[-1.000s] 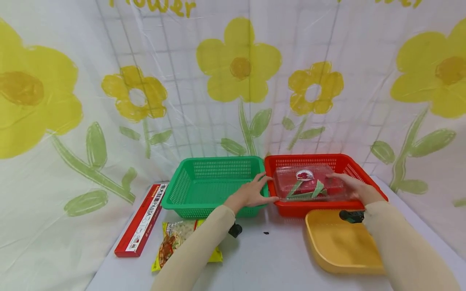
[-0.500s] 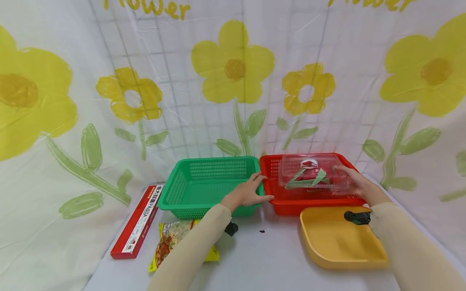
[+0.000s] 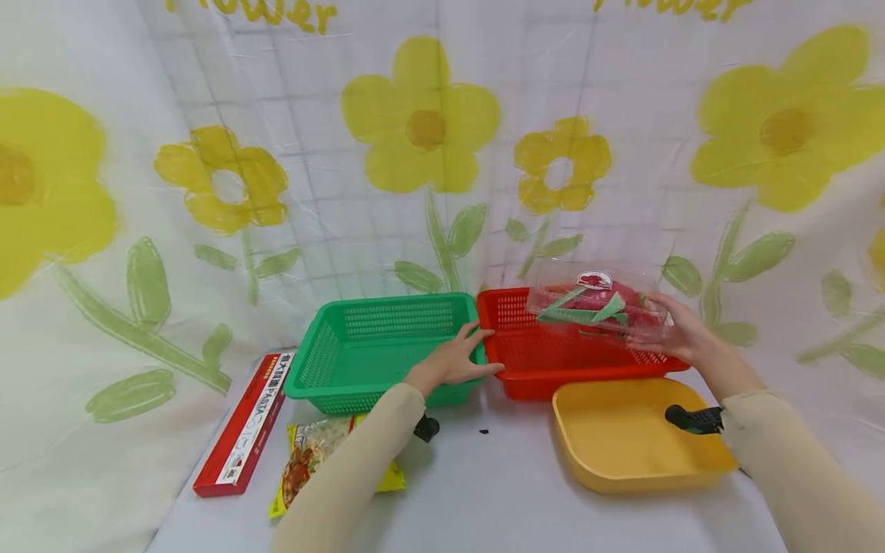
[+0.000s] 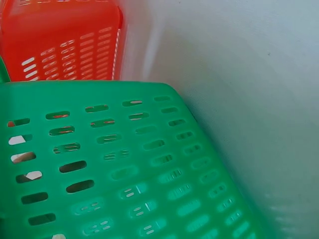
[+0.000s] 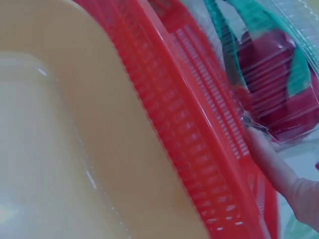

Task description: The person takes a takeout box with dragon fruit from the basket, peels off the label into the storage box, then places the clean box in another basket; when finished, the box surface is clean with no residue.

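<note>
A clear plastic box with dark red produce and green strips inside, a round label on its lid, is raised over the red basket. My right hand grips the box's right end; its thumb shows at the box edge in the right wrist view. My left hand, fingers spread, lies at the right rim of the green basket, its fingertips reaching the red basket's left side. That hand is out of sight in the left wrist view, where the green basket's wall fills the foreground.
A yellow tray stands in front of the red basket. To the left lie a red pasta box and a yellow food packet, partly behind the left sleeve. A flowered curtain hangs behind the baskets.
My right hand has lifted the plastic box up out of the red basket, and the box now tilts. My left hand keeps its place by the basket rims. The head view has shifted slightly right.
</note>
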